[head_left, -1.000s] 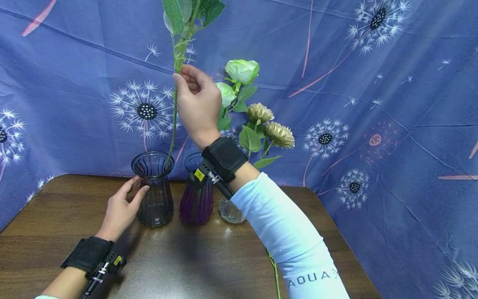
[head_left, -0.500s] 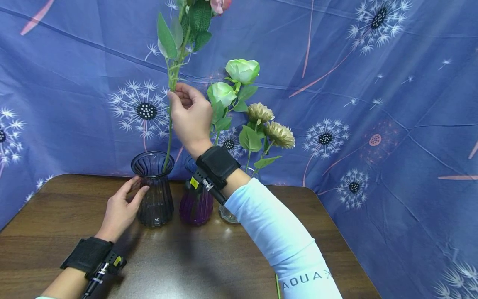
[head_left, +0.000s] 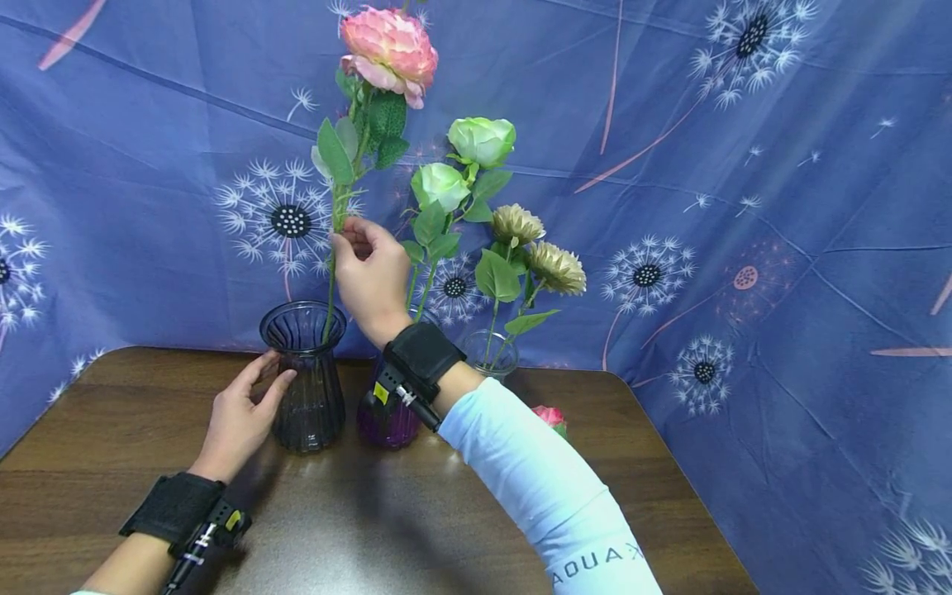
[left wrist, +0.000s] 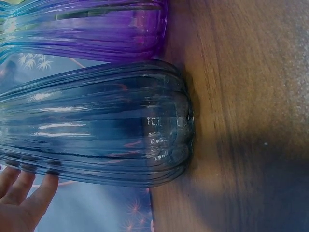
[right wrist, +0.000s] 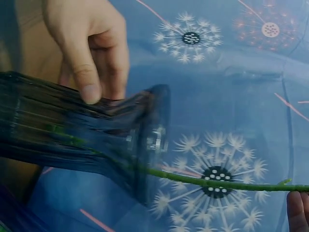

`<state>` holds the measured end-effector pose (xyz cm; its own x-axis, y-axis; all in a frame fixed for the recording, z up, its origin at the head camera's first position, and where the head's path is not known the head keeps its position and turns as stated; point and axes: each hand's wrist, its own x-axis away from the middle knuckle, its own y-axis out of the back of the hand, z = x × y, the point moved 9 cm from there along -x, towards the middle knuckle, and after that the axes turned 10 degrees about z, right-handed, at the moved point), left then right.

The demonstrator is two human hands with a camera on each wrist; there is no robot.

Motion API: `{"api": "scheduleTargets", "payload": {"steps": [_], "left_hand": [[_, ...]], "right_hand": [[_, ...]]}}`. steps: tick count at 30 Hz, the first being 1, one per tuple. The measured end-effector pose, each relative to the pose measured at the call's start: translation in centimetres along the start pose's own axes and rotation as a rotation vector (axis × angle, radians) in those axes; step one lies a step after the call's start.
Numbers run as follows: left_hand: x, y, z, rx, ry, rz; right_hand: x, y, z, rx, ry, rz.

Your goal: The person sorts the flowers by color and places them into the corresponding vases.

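Observation:
My right hand (head_left: 372, 277) pinches the green stem of a pink artificial flower (head_left: 390, 54), with the bloom and leaves above the fingers. In the right wrist view, the stem (right wrist: 207, 182) runs through the mouth of a dark grey ribbed glass vase (head_left: 308, 405) and down inside it. My left hand (head_left: 241, 413) holds that upright vase at its left side, thumb in front and fingers at the back. Only the left fingertips (left wrist: 46, 188) meet the glass in the left wrist view.
A purple glass vase (head_left: 387, 417), partly behind my right wrist, stands right of the grey one and bears pale green roses (head_left: 482, 142). Beyond it, a clear vase (head_left: 494, 355) has beige flowers (head_left: 558, 267). A pink bloom (head_left: 549, 416) shows past my right sleeve on the table.
My right hand has come down and slightly left with the flower, sinking the stem deeper into the grey vase. The pink bloom has entered the head view. My left hand has stayed put.

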<state>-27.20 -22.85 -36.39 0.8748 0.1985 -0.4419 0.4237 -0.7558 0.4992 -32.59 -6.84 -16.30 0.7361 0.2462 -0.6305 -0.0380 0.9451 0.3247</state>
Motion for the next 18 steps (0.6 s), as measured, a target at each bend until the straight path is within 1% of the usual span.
{"api": "scheduleTargets", "payload": {"steps": [5, 16, 18], "left_hand": [[0.0, 0.1, 0.0, -0.006, 0.001, 0.000], [-0.1, -0.2, 0.3, 0.015, 0.009, 0.018], [0.0, -0.2, 0.3, 0.019, 0.008, 0.019]], "right_hand": [[0.5, -0.7, -0.9, 0.007, -0.010, 0.011], [1.8, -2.1, -2.0, 0.082, -0.020, 0.038], [2.1, -2.3, -2.3, 0.082, -0.023, 0.043]]}}
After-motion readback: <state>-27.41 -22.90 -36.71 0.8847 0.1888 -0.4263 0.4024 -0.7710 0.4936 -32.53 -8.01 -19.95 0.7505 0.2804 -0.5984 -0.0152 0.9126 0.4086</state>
